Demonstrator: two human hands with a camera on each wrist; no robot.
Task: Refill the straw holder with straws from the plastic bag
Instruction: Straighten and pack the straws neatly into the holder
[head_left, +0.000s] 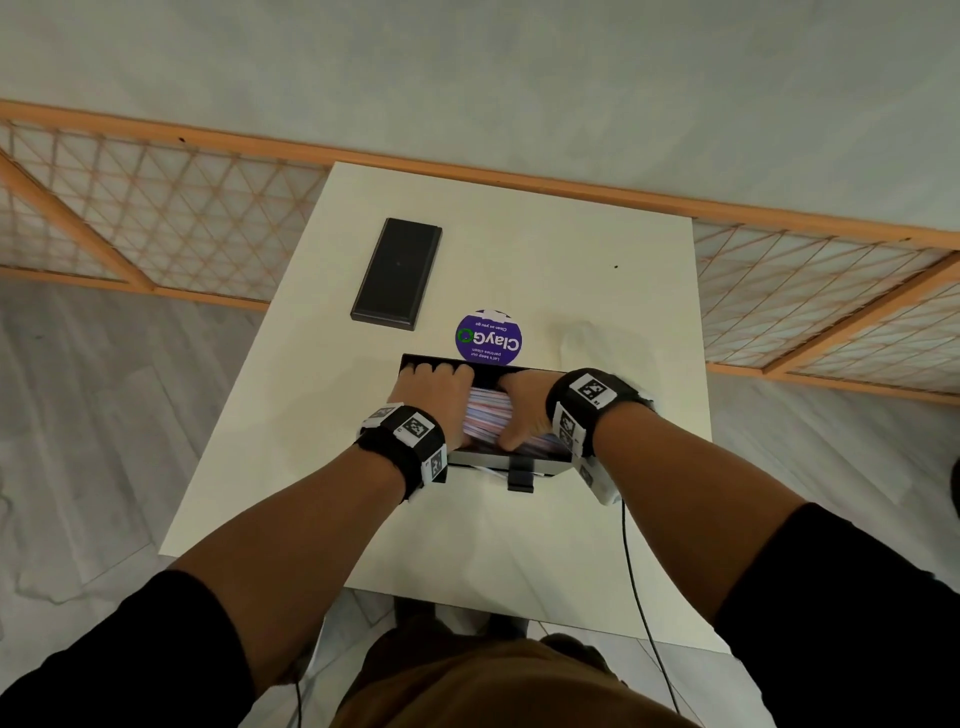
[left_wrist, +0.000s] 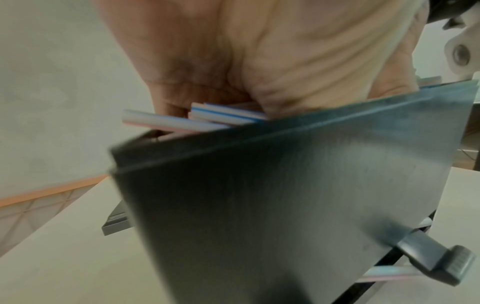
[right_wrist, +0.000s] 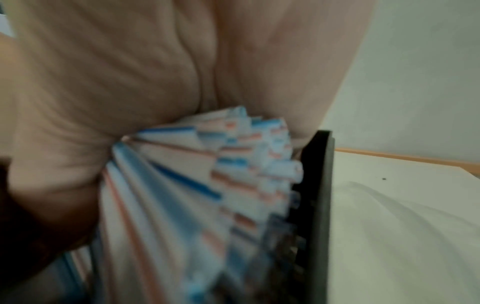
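The black straw holder (head_left: 524, 464) stands open on the white table (head_left: 597, 249), near its middle. A thick bundle of red, blue and white striped straws (head_left: 488, 415) lies in its top opening. My left hand (head_left: 436, 395) curls over the bundle's left end, with its fingertips at the holder's far rim. On the right end, my right hand (head_left: 524, 405) grips the bundle between thumb and fingers. The left wrist view shows the straws (left_wrist: 192, 119) under my palm, above the holder's wall (left_wrist: 285, 185). Close up in the right wrist view, the straws (right_wrist: 194, 185) fan out beside the holder's end wall (right_wrist: 319, 205).
The holder's black lid (head_left: 397, 275) lies flat at the table's back left. A round purple sticker (head_left: 488, 338) sits just behind the holder. The clear plastic bag (head_left: 587, 338) lies crumpled to the right. A dispensing lever (left_wrist: 441, 263) juts from the holder's front. A cable hangs off the table's right front.
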